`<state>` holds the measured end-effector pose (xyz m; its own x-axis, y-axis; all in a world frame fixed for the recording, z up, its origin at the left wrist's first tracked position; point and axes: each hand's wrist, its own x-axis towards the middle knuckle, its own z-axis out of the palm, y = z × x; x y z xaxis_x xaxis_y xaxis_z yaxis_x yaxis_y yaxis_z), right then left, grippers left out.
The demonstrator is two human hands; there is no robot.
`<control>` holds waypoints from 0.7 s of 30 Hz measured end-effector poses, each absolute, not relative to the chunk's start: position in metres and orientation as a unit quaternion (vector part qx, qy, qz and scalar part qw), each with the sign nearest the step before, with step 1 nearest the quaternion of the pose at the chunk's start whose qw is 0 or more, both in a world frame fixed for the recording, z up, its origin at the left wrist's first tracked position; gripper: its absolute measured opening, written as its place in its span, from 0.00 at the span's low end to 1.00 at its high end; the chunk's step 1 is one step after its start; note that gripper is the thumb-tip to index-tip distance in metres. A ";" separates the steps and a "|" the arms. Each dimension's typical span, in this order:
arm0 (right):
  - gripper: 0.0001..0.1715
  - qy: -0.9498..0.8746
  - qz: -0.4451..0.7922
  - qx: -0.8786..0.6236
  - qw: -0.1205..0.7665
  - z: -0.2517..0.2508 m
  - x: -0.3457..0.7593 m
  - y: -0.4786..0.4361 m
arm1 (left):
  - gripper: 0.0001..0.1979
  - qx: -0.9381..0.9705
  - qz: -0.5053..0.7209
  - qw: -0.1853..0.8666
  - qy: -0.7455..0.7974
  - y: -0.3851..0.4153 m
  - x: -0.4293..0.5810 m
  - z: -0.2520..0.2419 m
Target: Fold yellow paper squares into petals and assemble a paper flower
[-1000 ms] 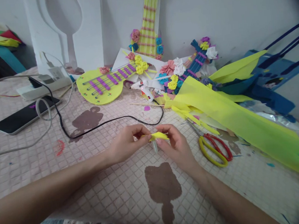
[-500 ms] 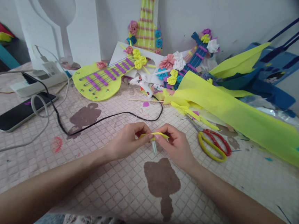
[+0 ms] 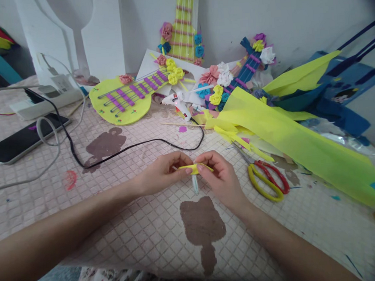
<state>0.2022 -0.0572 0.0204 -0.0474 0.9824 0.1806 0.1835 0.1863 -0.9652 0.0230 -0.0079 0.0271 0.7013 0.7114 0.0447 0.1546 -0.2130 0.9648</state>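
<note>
My left hand [image 3: 168, 172] and my right hand [image 3: 219, 177] meet over the near middle of the table, each pinching a yellow crepe paper strip [image 3: 194, 169] between thumb and fingers. A thin pale bluish piece [image 3: 195, 185] points down from beneath the strip; how it is joined to the paper is hidden. To the right of my right hand lie scissors [image 3: 266, 181] with one yellow and one red handle. Beyond my hands rests a white glue gun [image 3: 180, 105], its black cord [image 3: 148, 141] looping across the cloth.
A yellow paper guitar [image 3: 122, 109] with purple bars lies behind, near a blue one [image 3: 242, 76] with paper flowers. Yellow crepe paper sheets [image 3: 293, 144] cover the right. At left are a phone [image 3: 26, 137] and a white power strip [image 3: 46, 104]. A checked cloth [image 3: 143, 232] covers the table.
The yellow strip now shows its broad face toward me, where before more of its edge showed. Both hands stay close together in nearly the same place. The view has shifted slightly.
</note>
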 end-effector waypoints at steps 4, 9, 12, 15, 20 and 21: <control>0.02 -0.581 0.409 -0.504 0.491 0.022 0.203 -0.056 | 0.11 0.826 0.281 0.402 0.278 -0.011 0.020 0.026; 0.02 -0.538 0.454 -0.507 0.497 0.020 0.202 -0.055 | 0.10 0.896 0.329 0.186 0.235 -0.013 0.021 0.024; 0.04 -0.523 0.472 -0.505 0.499 0.020 0.202 -0.054 | 0.07 0.915 0.326 0.101 0.217 -0.013 0.022 0.023; 0.05 -0.533 0.477 -0.497 0.491 0.020 0.203 -0.053 | 0.07 0.920 0.324 0.074 0.209 -0.013 0.020 0.020; 0.10 -0.559 0.494 -0.467 0.475 0.021 0.208 -0.053 | 0.06 0.883 0.360 0.181 0.240 -0.012 0.020 0.019; 0.11 -0.567 0.491 -0.466 0.469 0.021 0.208 -0.053 | 0.06 0.868 0.362 0.221 0.259 -0.012 0.020 0.020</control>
